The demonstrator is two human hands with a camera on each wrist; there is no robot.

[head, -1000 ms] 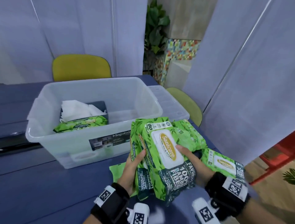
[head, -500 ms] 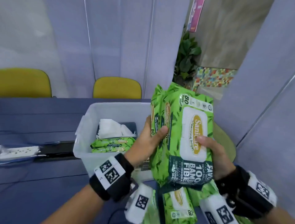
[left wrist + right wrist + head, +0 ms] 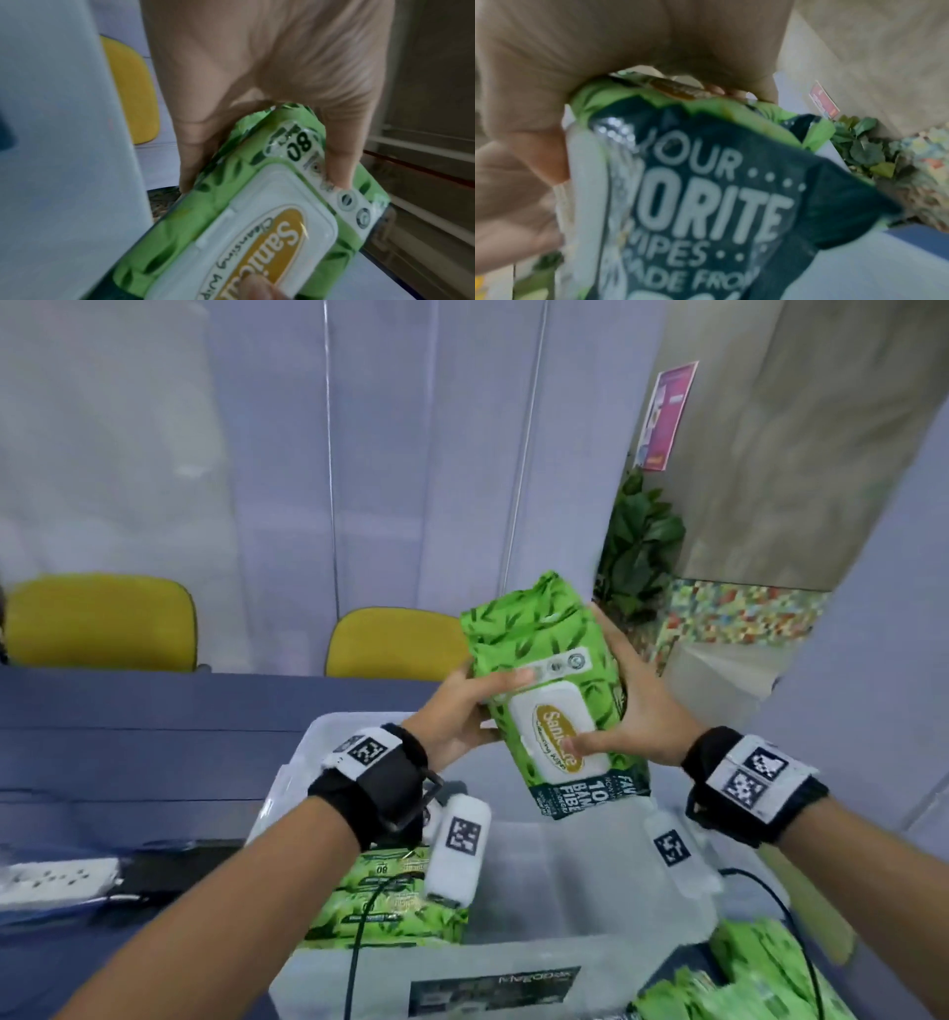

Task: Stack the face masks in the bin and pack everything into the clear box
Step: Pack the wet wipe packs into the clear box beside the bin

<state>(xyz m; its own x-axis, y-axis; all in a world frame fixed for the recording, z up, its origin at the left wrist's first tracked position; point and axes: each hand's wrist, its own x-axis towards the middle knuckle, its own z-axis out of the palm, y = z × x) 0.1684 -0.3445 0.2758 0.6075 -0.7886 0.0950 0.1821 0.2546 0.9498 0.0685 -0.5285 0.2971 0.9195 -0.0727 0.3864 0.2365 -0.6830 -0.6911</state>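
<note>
Both hands hold green wet-wipes packs [image 3: 544,695] upright in the air above the clear box [image 3: 513,963]. My left hand [image 3: 462,711] grips the left edge, with its thumb [image 3: 339,162] on the front label band of the pack [image 3: 257,223]. On the right side, my right hand [image 3: 631,711] grips with its thumb on the white lid. A second pack seems to stick out above, behind the front one. The right wrist view shows the dark bottom print of the pack [image 3: 706,192] under my right hand [image 3: 628,50]. More green packs [image 3: 390,901] lie in the box's left half. No face masks show.
Several more green packs [image 3: 744,978] lie on the blue table at the lower right, beside the box. A white power strip [image 3: 56,878] sits at the left. Two yellow chairs [image 3: 395,642] stand behind the table, a plant [image 3: 642,546] at the back right.
Both hands lifted the packs off the table, turned them upright and carried them forward over the box. My view has shifted closer to the box.
</note>
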